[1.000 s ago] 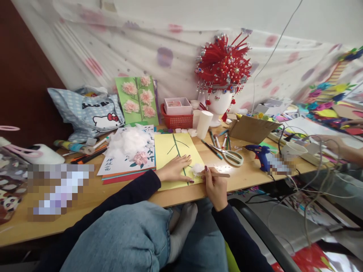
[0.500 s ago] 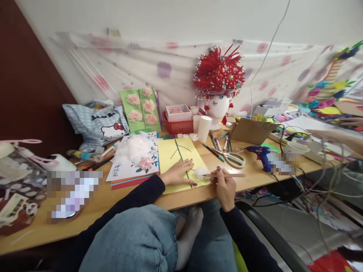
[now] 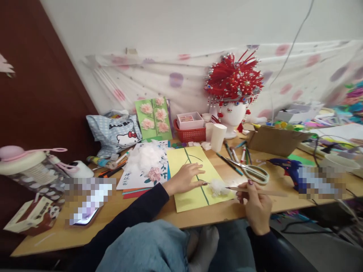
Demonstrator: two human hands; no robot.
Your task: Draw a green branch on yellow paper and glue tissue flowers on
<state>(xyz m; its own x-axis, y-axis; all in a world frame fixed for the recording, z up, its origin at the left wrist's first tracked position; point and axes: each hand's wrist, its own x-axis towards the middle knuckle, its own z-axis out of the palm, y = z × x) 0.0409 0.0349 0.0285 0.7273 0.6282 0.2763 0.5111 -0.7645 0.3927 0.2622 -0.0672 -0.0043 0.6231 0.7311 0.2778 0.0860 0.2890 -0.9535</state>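
A yellow sheet of paper (image 3: 185, 202) lies on the table, with a dark green stem and thin branches drawn on it. My left hand (image 3: 185, 179) rests over its middle, fingers spread across the stem, holding nothing. A tuft of white cotton (image 3: 218, 187) sits near the sheet's right edge, close to my left thumb. In my right hand (image 3: 256, 206) is a brown pencil (image 3: 272, 192), pinched between the fingers. Its dark tip points left and meets the tuft's right side, though I cannot tell whether it presses into it.
Scissors (image 3: 256, 174) and marker pens (image 3: 234, 155) lie behind my right hand, with a blue glue gun (image 3: 290, 170) further right. More cotton (image 3: 147, 155) is heaped on a white sheet at left. A red basket (image 3: 191, 135) and a headdress (image 3: 234, 81) stand behind.
The view has shifted, so the table appears further right and lower. My left hand has slid up the yellow sheet, uncovering the stem's lower end. The pencil stays in my right hand beside the cotton.
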